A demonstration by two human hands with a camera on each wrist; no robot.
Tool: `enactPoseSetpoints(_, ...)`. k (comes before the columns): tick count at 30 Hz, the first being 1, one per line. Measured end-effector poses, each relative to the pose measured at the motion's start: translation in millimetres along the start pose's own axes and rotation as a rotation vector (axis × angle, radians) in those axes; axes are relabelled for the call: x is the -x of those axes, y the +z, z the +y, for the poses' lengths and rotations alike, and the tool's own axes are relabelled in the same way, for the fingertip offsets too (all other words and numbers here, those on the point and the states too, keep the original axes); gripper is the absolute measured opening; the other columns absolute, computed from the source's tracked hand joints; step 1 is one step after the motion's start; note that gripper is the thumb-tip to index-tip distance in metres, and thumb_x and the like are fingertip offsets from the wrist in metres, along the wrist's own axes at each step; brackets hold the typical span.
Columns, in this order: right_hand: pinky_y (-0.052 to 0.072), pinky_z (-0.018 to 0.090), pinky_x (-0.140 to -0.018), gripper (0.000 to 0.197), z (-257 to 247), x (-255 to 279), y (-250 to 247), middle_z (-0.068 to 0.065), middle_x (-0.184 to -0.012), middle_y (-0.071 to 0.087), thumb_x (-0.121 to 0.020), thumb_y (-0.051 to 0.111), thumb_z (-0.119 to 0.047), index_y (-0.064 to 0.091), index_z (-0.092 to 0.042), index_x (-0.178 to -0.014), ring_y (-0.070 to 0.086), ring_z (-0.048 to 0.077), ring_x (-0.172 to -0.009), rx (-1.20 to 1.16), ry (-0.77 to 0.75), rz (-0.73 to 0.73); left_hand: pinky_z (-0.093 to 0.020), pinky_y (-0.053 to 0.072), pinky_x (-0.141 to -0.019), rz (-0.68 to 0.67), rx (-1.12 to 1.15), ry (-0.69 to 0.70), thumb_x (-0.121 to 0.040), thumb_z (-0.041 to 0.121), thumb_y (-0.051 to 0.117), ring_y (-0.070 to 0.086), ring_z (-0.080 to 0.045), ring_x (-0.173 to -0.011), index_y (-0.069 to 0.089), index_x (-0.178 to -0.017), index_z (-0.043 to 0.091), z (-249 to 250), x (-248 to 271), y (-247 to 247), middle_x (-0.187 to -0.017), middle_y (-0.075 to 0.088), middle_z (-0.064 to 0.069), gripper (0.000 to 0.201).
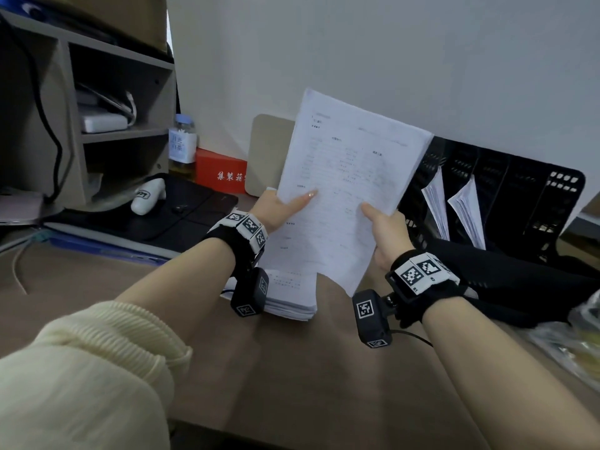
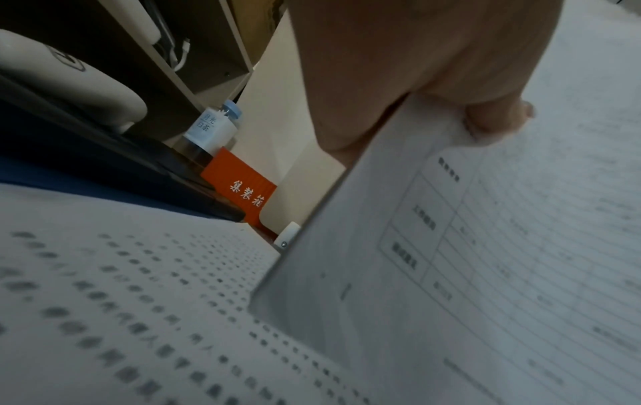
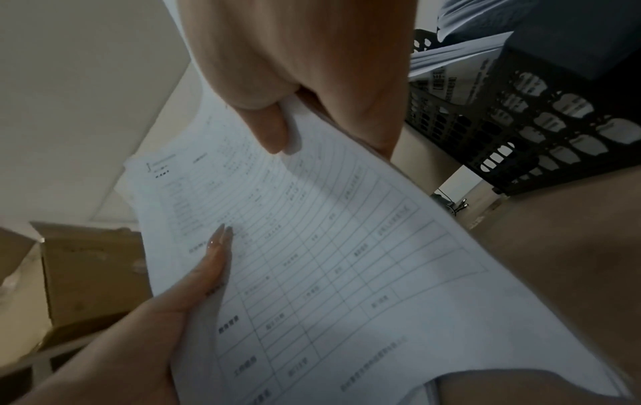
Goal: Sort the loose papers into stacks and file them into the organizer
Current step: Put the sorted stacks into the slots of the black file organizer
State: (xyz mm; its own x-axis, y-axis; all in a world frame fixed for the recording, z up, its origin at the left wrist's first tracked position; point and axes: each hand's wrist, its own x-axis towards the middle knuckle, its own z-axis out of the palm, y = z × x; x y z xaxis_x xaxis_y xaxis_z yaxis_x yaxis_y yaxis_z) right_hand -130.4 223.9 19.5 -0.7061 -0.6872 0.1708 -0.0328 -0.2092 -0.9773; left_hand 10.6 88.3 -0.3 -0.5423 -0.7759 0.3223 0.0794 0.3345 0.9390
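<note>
Both hands, the left hand and the right hand, pinch the raised sheaf of papers at its lower edges, long axis upright, and the black organizer stands just beside the right hand.

Both forearms raised mid-frame, wrists banded. Left hand pinches the sheaf at its left edge, thumb on top (long nail). Right hand grips the lower right edge, thumb on top.
</note>
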Motion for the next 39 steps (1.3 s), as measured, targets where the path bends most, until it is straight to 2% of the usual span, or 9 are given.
enactPoseSetpoints(4,0.049,0.044,-0.097,0.02,-9,6,-7,0.005,-0.117,0.065,-0.093,0.061,-0.016,0.057,-0.015,-0.112,0.062,0.024,-0.109,-0.055,-0.027,0.014,-0.008,0.052,-0.067,0.041,0.041,0.027,-0.084,0.039,0.072,0.062,0.01,-0.074,0.067,-0.12,0.011,7,-2,6,-0.092,0.069,0.016,0.045)
enactPoseSetpoints(9,0.051,0.046,-0.096,0.014,-16,17,-18,0.008,-0.113,0.068,-0.092,0.062,-0.013,0.062,-0.014,-0.106,0.065,0.026,-0.105,0.034,-0.061,-0.033,-0.007,0.051,-0.069,0.086,0.116,0.088,-0.088,0.032,0.07,0.063,0.006,-0.083,0.066,-0.12,0.007,20,-3,16,-0.104,0.068,0.007,0.042)
enactPoseSetpoints(15,0.051,0.044,-0.095,0.008,-22,27,-34,0.001,-0.1,0.067,-0.094,0.057,-0.011,0.06,-0.017,-0.098,0.065,0.024,-0.1,0.103,-0.14,0.083,-0.036,0.058,-0.086,0.133,0.155,0.134,-0.078,0.048,0.075,0.071,-0.009,-0.088,0.071,-0.098,0.025,46,-5,41,-0.091,0.074,0.01,0.03)
enactPoseSetpoints(21,0.051,0.039,-0.096,0.009,-33,41,-42,0.002,-0.106,0.067,-0.093,0.055,-0.017,0.061,-0.022,-0.099,0.064,0.021,-0.102,0.047,-0.281,0.299,-0.038,0.042,-0.107,0.297,0.146,0.267,-0.068,0.052,0.081,0.044,-0.009,-0.129,0.033,-0.142,0.029,78,-4,77,-0.137,0.044,0.009,0.091)
enactPoseSetpoints(24,0.052,0.038,-0.092,0.01,-43,48,-54,-0.002,-0.099,0.068,-0.093,0.053,-0.02,0.061,-0.026,-0.09,0.065,0.017,-0.097,0.036,-0.377,0.4,-0.039,0.036,-0.113,0.099,0.196,0.286,-0.069,0.055,0.08,0.035,-0.007,-0.137,0.027,-0.147,0.032,96,11,102,-0.149,0.034,0.007,0.097)
enactPoseSetpoints(27,0.047,0.019,-0.084,0.014,-54,59,-65,-0.019,-0.091,0.063,-0.098,0.049,-0.018,0.059,-0.027,-0.1,0.061,-0.004,-0.088,0.041,-0.461,0.466,-0.03,0.024,-0.117,-0.183,0.19,0.34,-0.081,0.045,0.074,0.025,-0.006,-0.142,0.021,-0.152,0.026,116,28,128,-0.158,0.025,0.005,0.091)
enactPoseSetpoints(32,0.048,0.025,-0.098,0.034,-64,77,-82,-0.012,-0.121,0.06,-0.102,0.042,-0.023,0.051,-0.018,-0.134,0.056,0.002,-0.113,0.099,-0.592,0.548,-0.037,0.018,-0.117,-0.558,0.212,0.298,-0.074,0.068,0.065,0.014,-0.007,-0.148,0.007,-0.155,0.033,146,53,170,-0.162,0.015,0.006,0.105)
enactPoseSetpoints(35,0.052,0.01,-0.065,0.037,-65,81,-99,0.006,-0.127,0.059,-0.102,0.043,-0.02,0.049,-0.012,-0.138,0.06,0.016,-0.112,0.024,-0.579,0.545,-0.053,0.017,-0.115,-0.648,0.283,0.224,-0.08,0.064,0.056,0.015,-0.013,-0.148,0.005,-0.153,0.04,158,62,193,-0.162,0.014,0.007,0.093)
enactPoseSetpoints(39,0.055,0.042,-0.09,0.038,-61,76,-127,0.001,-0.12,0.067,-0.095,0.046,-0.034,0.056,-0.022,-0.13,0.063,0.018,-0.112,0.096,-0.614,0.66,-0.055,0.016,-0.114,-0.749,0.304,0.196,-0.062,0.073,0.053,0.019,-0.018,-0.148,0.007,-0.152,0.044,168,64,228,-0.162,0.015,0.009,0.105)
